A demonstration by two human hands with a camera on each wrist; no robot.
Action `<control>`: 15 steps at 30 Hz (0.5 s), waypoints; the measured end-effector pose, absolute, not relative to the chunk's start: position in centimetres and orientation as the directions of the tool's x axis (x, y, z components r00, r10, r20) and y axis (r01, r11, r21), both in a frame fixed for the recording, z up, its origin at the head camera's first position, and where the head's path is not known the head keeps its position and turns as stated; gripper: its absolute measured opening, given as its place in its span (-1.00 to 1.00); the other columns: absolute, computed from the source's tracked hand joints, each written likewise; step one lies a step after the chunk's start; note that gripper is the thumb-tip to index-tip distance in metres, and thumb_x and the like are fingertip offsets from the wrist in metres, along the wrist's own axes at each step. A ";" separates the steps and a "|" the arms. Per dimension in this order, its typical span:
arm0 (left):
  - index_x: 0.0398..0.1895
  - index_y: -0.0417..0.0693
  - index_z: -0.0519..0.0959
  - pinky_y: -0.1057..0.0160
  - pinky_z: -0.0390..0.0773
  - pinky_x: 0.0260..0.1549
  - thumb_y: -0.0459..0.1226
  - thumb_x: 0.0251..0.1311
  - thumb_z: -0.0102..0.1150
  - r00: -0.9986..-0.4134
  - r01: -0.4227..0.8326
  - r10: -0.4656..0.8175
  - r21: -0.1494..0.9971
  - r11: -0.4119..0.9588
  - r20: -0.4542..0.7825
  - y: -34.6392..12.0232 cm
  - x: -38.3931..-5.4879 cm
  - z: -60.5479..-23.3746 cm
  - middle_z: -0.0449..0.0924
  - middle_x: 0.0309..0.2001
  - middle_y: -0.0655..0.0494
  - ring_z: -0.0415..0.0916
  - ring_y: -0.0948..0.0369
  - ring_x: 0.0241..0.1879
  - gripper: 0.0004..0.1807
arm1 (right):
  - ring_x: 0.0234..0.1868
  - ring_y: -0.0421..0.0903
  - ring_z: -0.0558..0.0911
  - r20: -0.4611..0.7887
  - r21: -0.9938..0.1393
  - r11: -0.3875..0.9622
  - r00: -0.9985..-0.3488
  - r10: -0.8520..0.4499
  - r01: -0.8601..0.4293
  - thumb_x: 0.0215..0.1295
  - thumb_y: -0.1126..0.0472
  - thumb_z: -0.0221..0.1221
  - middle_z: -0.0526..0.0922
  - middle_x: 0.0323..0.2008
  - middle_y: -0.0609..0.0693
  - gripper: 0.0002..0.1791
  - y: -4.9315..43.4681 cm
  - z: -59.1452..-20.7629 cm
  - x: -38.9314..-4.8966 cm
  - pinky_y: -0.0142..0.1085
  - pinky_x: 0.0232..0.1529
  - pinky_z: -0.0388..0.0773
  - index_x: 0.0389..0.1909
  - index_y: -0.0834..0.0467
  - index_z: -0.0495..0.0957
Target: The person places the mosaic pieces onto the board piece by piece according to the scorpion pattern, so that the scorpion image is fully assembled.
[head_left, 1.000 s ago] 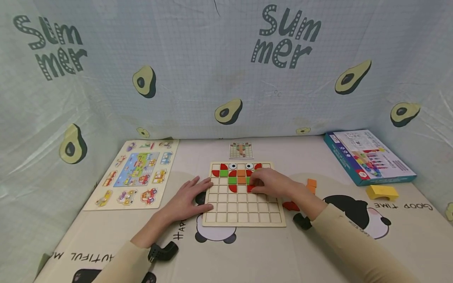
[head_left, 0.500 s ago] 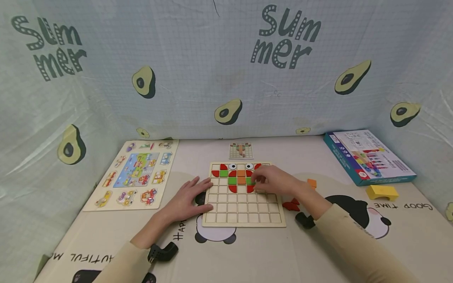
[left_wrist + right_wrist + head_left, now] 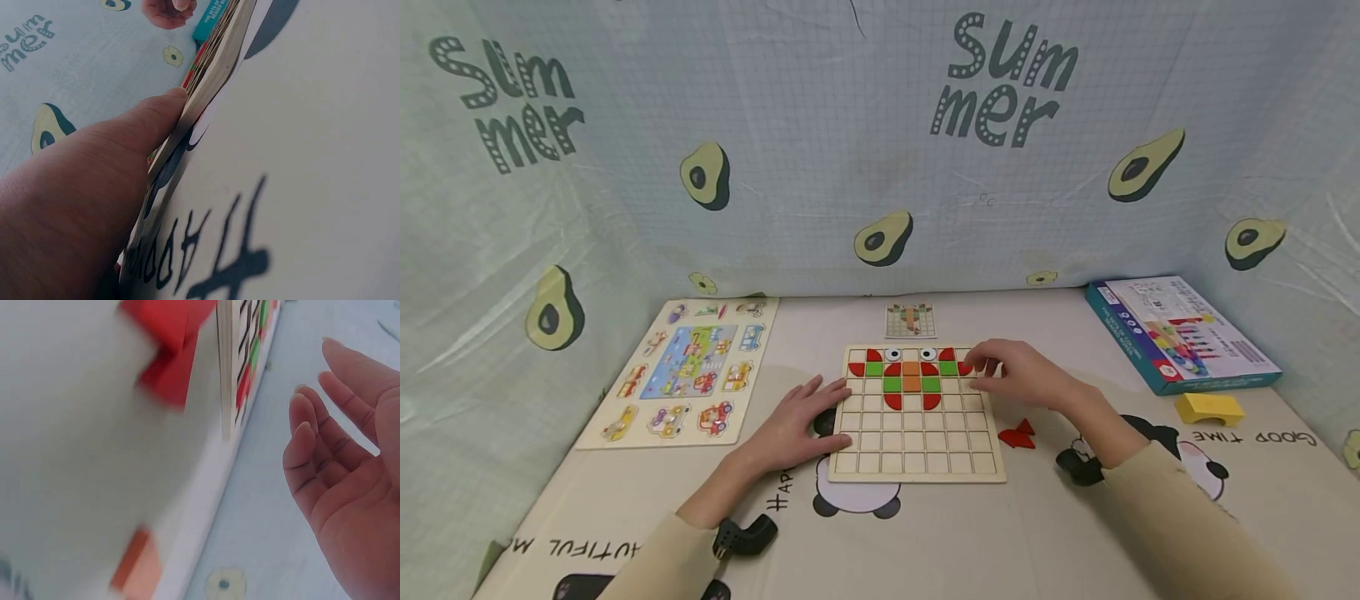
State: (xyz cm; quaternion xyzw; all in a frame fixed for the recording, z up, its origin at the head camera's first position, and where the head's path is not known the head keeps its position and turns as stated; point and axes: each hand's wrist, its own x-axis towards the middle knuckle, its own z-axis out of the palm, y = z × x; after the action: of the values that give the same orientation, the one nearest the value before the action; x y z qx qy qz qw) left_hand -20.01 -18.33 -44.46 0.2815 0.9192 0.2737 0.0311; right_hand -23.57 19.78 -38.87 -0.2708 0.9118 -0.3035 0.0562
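Note:
A wooden grid board [image 3: 917, 462] lies in the middle of the table, its upper rows holding several red, green and orange tiles and two eye tiles. My left hand [image 3: 801, 425] rests against its left edge with fingers spread; the left wrist view has the thumb [image 3: 165, 115] touching the board's side. At the upper right edge is my right hand [image 3: 1018, 375], fingertips close by a red rounded tile [image 3: 965, 368]. In the right wrist view the fingers [image 3: 303, 450] bend loosely, with nothing between them and the thumb.
Loose red pieces [image 3: 1018, 434] lie right of the board, and an orange block [image 3: 140, 565] shows in the right wrist view. A pattern card [image 3: 911, 321] is behind the board. A vehicle puzzle [image 3: 583, 435] lies left; a box [image 3: 1187, 329] and yellow arch block [image 3: 1210, 408] are right.
My right hand has moved right from the board's middle to its upper right edge, uncovering green and red tiles. The forearm now hides the orange blocks. My left hand has stayed put.

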 end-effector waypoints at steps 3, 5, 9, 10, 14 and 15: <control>0.49 -0.03 0.36 -0.21 -0.12 0.45 0.10 0.22 0.32 -0.841 0.499 0.532 0.520 0.693 0.097 -18.4 -20.0 -44.5 0.20 0.53 0.04 -0.13 -0.13 0.55 -0.18 | -0.16 -0.07 0.54 0.071 -0.580 0.686 -0.866 -0.495 -0.439 0.34 0.21 0.34 0.62 -0.18 -0.06 -0.68 21.4 -38.7 -23.6 -0.17 -0.12 0.58 0.06 0.22 0.62; 0.49 -0.02 0.36 -0.21 -0.12 0.45 0.10 0.23 0.31 -0.842 0.498 0.531 0.521 0.693 0.097 -18.4 -20.0 -44.5 0.20 0.53 0.04 -0.14 -0.13 0.55 -0.18 | -0.15 -0.07 0.54 0.084 -0.566 0.699 -0.874 -0.479 -0.437 0.34 0.20 0.34 0.63 -0.16 -0.03 -0.67 22.5 -38.7 -23.6 -0.17 -0.10 0.57 0.07 0.23 0.62; 0.49 -0.03 0.36 -0.21 -0.13 0.45 0.10 0.23 0.31 -0.841 0.497 0.532 0.524 0.692 0.095 -18.3 -20.0 -44.5 0.20 0.53 0.04 -0.14 -0.13 0.55 -0.19 | -0.15 -0.05 0.55 0.093 -0.548 0.719 -0.885 -0.457 -0.428 0.34 0.21 0.34 0.65 -0.12 0.05 -0.67 24.9 -38.8 -23.6 -0.18 -0.11 0.58 0.06 0.25 0.62; 0.49 -0.03 0.36 -0.21 -0.13 0.45 0.10 0.23 0.31 -0.841 0.497 0.533 0.525 0.691 0.094 -18.3 -20.0 -44.5 0.20 0.53 0.04 -0.14 -0.13 0.55 -0.19 | -0.14 -0.05 0.55 0.088 -0.546 0.726 -0.890 -0.447 -0.419 0.34 0.20 0.34 0.65 -0.11 0.05 -0.66 25.5 -38.8 -23.5 -0.20 -0.12 0.58 0.07 0.24 0.61; 0.49 -0.03 0.36 -0.21 -0.13 0.46 0.10 0.23 0.31 -0.841 0.496 0.532 0.523 0.693 0.093 -18.3 -20.0 -44.5 0.20 0.53 0.03 -0.14 -0.13 0.55 -0.19 | -0.13 -0.03 0.55 0.074 -0.551 0.737 -0.902 -0.424 -0.392 0.34 0.17 0.34 0.64 -0.10 0.06 -0.63 27.5 -39.1 -23.1 -0.28 -0.20 0.59 0.09 0.25 0.60; 0.49 -0.03 0.36 -0.21 -0.13 0.46 0.10 0.23 0.31 -0.842 0.496 0.532 0.522 0.694 0.093 -18.3 -20.0 -44.5 0.20 0.53 0.03 -0.14 -0.13 0.55 -0.19 | -0.13 -0.02 0.55 0.071 -0.554 0.738 -0.905 -0.419 -0.385 0.34 0.17 0.34 0.64 -0.10 0.06 -0.63 28.0 -39.3 -23.0 -0.30 -0.21 0.59 0.09 0.25 0.60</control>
State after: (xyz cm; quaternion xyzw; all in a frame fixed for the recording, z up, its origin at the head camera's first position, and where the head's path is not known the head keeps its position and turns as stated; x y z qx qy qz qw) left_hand -19.97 -18.31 -44.49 0.2794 0.9197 0.2740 0.0327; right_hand -23.00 27.96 -39.25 -0.2159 0.9317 -0.2906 0.0294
